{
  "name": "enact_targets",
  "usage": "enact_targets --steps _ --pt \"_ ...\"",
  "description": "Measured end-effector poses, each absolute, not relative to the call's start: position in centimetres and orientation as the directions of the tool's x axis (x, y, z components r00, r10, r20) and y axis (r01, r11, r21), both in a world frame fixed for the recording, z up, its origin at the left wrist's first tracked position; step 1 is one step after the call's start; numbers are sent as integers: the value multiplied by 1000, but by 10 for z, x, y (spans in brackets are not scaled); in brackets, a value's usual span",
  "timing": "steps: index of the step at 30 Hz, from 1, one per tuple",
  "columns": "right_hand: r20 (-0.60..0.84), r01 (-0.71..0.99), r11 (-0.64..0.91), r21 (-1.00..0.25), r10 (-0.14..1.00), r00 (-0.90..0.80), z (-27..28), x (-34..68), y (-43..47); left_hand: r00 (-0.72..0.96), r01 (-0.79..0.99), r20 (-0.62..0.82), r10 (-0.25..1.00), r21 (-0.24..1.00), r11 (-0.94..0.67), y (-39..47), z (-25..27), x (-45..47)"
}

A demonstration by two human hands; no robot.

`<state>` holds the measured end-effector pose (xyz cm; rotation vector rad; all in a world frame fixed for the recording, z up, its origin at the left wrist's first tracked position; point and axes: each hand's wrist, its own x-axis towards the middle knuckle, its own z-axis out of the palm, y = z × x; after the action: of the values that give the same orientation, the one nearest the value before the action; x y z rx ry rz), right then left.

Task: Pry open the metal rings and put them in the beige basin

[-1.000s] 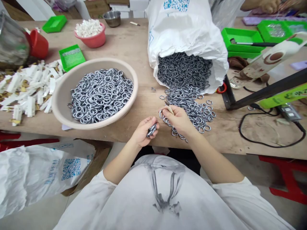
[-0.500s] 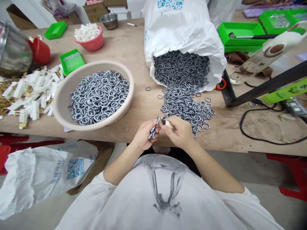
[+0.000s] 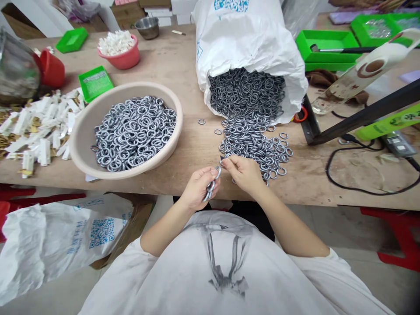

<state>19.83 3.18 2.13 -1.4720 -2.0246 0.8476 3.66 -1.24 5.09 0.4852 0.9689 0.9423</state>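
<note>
Several grey metal rings (image 3: 210,190) are bunched in my left hand (image 3: 196,189), one of them standing up at the thumb and fingertips. To its right, my right hand (image 3: 246,174) is closed around a small dark-tipped tool (image 3: 222,159); its handle is mostly hidden in the fingers and its exact kind is unclear. The tip is close to the upright ring, with a small gap between them. Just beyond my right hand, a loose heap of the same rings (image 3: 244,140) spills from a white sack (image 3: 249,43) lying open on the wooden table (image 3: 183,183).
At left, a beige basin (image 3: 77,144) holds many rings. White plastic pieces (image 3: 44,151) lie beyond it, near a red bowl (image 3: 123,61) and green trays (image 3: 98,87). A black metal bar (image 3: 357,118), a cable (image 3: 328,170) and a bottle (image 3: 354,83) stand or lie at right.
The hands have drawn slightly apart. My right hand has turned and lifted a little, hiding the tool's pale handle. The left hand has dipped slightly, still with its rings.
</note>
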Motion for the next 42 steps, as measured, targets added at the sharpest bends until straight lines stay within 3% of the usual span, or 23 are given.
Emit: enact_targets --steps 3,5,6,7,8,9,12,14,17,19,21,22,24,27,33,35,36,37,38,40,42 --pt "48 498 149 -855 976 -210 20 204 38 22 -349 -362 932 871 347 -2 76 9" --pt "65 420 130 -898 984 -165 21 207 40 -251 -67 -78 965 996 63 15 95 -25" --pt "63 408 122 -905 986 -155 20 208 39 -357 208 134 924 976 -61 25 103 -44" --pt "58 407 116 -906 986 -154 20 209 39 -405 497 327 854 863 -94 35 108 -64" --pt "52 414 114 -903 986 -159 18 211 38 -385 714 432 815 699 -34 45 112 -84" --pt "47 425 114 -898 985 -166 16 213 37 -365 827 441 820 558 69 53 114 -101" --pt "43 463 115 -879 986 -164 8 219 34 -312 930 249 917 276 241 68 110 -131" --pt "51 471 115 -874 988 -146 4 224 32 -297 939 242 924 253 235 71 106 -128" --pt "76 454 115 -883 992 -103 4 230 29 -169 954 365 916 294 59 76 97 -88" --pt "88 428 117 -896 992 -87 7 231 27 52 943 337 940 293 -157 88 85 -47" --pt "102 401 133 -906 990 -98 11 230 24 261 910 143 955 294 -293 107 65 -7" --pt "110 394 144 -908 988 -109 12 230 22 283 915 45 958 286 -284 120 53 8" --pt "122 396 164 -904 984 -128 13 231 16 171 952 -77 982 272 -144 145 29 28" --pt "97 407 152 -901 984 -151 8 239 7 67 947 -140 988 322 -18 170 3 30" --pt "52 409 94 -908 992 -111 -2 252 5 41 893 -86 995 451 2 151 -1 12" --pt "57 384 91 -919 994 -98 0 247 8 53 813 -69 996 582 -3 129 6 13" --pt "66 366 96 -926 993 -94 3 243 10 65 733 -69 996 680 -1 116 11 15" --pt "82 345 109 -932 992 -92 6 238 12 46 471 -96 994 880 63 101 16 18" --pt "105 324 132 -937 990 -98 9 233 14 50 152 -165 985 976 156 85 21 21" --pt "163 277 195 -941 977 -135 17 222 18 157 -230 -280 947 922 311 54 32 29" --pt "202 233 243 -942 961 -188 24 212 21 234 -344 -329 915 852 395 29 41 34"
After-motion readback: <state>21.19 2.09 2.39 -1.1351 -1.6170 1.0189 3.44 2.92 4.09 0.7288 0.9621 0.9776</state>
